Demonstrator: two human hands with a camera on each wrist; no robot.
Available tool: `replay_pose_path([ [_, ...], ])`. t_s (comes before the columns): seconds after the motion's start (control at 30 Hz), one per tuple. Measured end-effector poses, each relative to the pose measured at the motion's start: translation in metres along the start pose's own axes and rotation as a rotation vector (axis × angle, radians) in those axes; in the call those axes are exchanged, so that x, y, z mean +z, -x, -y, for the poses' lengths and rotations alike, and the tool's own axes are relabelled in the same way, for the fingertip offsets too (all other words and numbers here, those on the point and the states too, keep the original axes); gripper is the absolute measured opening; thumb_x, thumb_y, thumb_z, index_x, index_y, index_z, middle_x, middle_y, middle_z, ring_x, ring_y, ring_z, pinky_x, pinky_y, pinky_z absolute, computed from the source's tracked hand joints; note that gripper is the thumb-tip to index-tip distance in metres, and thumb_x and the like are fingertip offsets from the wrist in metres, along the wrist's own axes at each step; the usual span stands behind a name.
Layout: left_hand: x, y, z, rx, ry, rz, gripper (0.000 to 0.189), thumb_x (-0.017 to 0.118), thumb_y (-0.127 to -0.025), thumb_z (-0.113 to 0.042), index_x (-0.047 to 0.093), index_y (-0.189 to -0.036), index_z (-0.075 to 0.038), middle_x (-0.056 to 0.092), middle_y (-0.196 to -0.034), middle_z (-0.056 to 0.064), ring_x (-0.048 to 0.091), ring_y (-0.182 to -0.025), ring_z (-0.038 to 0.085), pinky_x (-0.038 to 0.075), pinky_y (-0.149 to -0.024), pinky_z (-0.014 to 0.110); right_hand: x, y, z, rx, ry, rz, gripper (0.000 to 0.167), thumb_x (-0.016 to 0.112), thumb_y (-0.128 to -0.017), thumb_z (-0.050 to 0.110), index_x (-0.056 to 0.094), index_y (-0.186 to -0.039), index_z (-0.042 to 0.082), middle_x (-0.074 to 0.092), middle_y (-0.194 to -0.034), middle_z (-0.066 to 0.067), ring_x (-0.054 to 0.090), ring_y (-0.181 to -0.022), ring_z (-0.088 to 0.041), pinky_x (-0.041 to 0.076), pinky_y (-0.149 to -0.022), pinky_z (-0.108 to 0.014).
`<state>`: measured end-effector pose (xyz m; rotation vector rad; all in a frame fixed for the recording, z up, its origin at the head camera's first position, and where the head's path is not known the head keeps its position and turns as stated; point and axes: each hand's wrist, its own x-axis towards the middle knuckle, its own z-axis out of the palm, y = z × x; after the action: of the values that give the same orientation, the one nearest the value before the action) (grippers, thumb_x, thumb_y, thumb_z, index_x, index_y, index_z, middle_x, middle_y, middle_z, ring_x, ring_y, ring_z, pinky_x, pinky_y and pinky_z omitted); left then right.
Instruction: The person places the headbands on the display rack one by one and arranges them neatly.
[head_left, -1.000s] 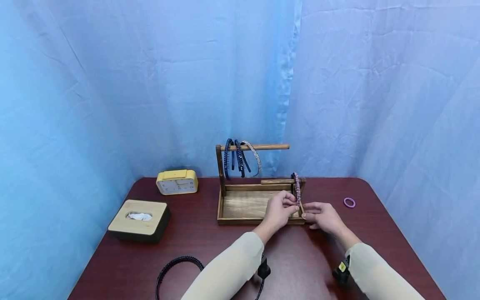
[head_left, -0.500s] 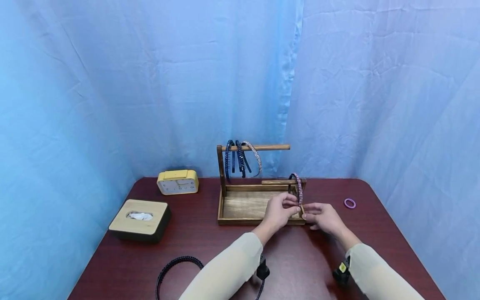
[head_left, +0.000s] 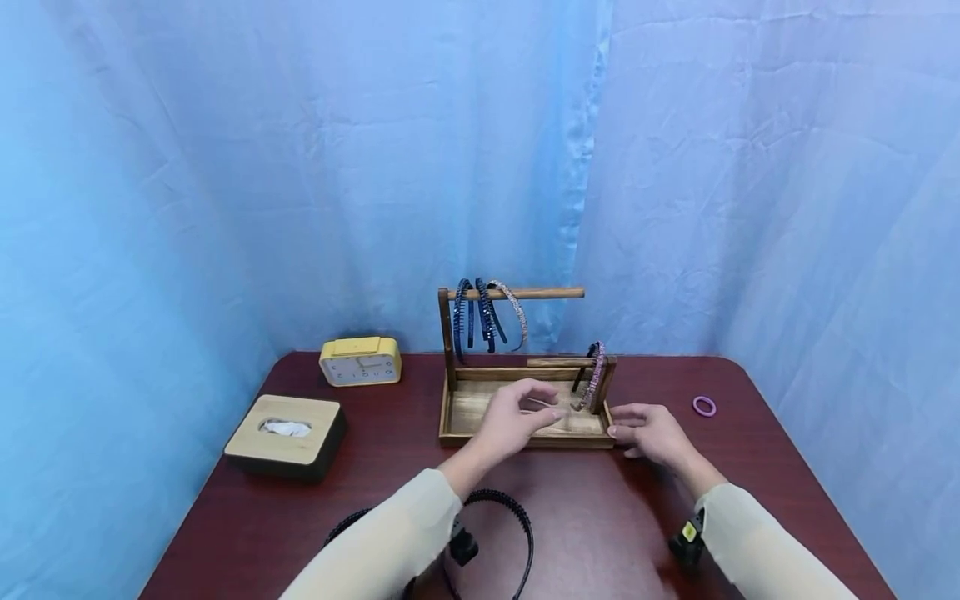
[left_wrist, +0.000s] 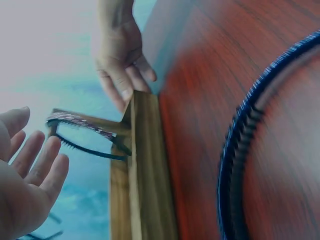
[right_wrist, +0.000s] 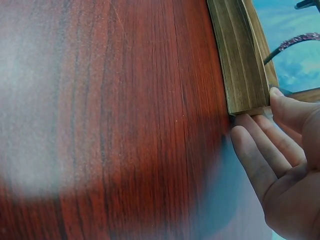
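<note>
A wooden headband stand (head_left: 577, 442) has a tray base, a long upper bar and a short lower bar. A pink sparkly headband (head_left: 598, 375) hangs on the short bar at the right end. My left hand (head_left: 506, 421) is over the tray, left of that headband, fingers loosely curved and holding nothing; the left wrist view shows a gap between the fingertips and the pink headband (left_wrist: 82, 120). My right hand (head_left: 656, 435) grips the tray's right end, thumb over the rim (right_wrist: 245, 60) and fingers against the outer side.
Dark headbands (head_left: 460, 325) and a glittery pale headband (head_left: 519, 315) hang from the upper bar. Black headbands (head_left: 525, 521) lie at the table's front, partly behind the left sleeve. A yellow clock (head_left: 362, 367) and tissue box (head_left: 281, 429) stand left; a purple ring (head_left: 704, 407) lies right.
My left hand has let go of the pink headband and drawn back to the left, leaving it hanging on the short bar. The right hand stays at the tray's end.
</note>
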<state>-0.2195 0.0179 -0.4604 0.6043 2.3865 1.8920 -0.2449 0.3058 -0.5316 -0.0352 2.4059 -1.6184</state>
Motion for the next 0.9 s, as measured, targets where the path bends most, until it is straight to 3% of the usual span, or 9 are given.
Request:
replay_pose_path([
  [0.17,-0.044,0.031,-0.004,0.027,-0.06,0.048,0.028,0.076,-0.093,-0.012,0.072,-0.12,-0.006,0.076,-0.108,0.011,0.073,-0.099,0.024,0.06,-0.086,0.026,0.001,-0.001,0.003,-0.002,0.01,0.006,0.048,0.071,-0.096,0.006,0.056,-0.137,-0.013,0.065,-0.126,-0.035,0.075,-0.093,-0.03,0.065,-0.069,-0.046],
  [0.3,-0.077,0.062,0.0,0.006,-0.137,0.05,0.027,0.078,-0.093,-0.014,0.073,-0.119,-0.01,0.076,-0.105,0.008,0.072,-0.095,0.017,0.06,-0.084,0.026,0.0,-0.003,0.004,-0.001,0.022,0.002,0.048,0.071,-0.096,0.006,0.056,-0.137,-0.013,0.065,-0.126,-0.035,0.075,-0.094,-0.03,0.065,-0.069,-0.045],
  [0.47,-0.103,0.097,0.012,-0.082,-0.248,0.055,0.025,0.079,-0.092,-0.016,0.073,-0.116,-0.014,0.076,-0.1,0.003,0.071,-0.089,0.011,0.06,-0.078,0.025,-0.002,-0.002,0.003,0.008,0.032,0.009,0.049,0.072,-0.096,0.008,0.056,-0.138,-0.012,0.065,-0.127,-0.035,0.075,-0.095,-0.032,0.065,-0.069,-0.045],
  [0.6,-0.117,0.116,0.024,-0.148,-0.276,0.047,0.023,0.079,-0.091,-0.015,0.074,-0.113,-0.013,0.076,-0.098,0.002,0.071,-0.087,0.011,0.059,-0.075,0.025,-0.004,-0.002,0.001,0.016,0.029,0.009,0.05,0.071,-0.097,0.008,0.055,-0.14,-0.01,0.064,-0.129,-0.035,0.074,-0.098,-0.034,0.066,-0.071,-0.045],
  [0.9,-0.163,0.152,0.046,-0.332,-0.268,-0.097,0.025,0.079,-0.09,-0.012,0.074,-0.114,-0.004,0.077,-0.096,0.005,0.072,-0.082,0.013,0.059,-0.067,0.024,-0.004,-0.003,-0.002,0.02,0.018,0.017,0.052,0.073,-0.096,0.01,0.055,-0.14,-0.01,0.064,-0.129,-0.034,0.073,-0.101,-0.034,0.066,-0.072,-0.045],
])
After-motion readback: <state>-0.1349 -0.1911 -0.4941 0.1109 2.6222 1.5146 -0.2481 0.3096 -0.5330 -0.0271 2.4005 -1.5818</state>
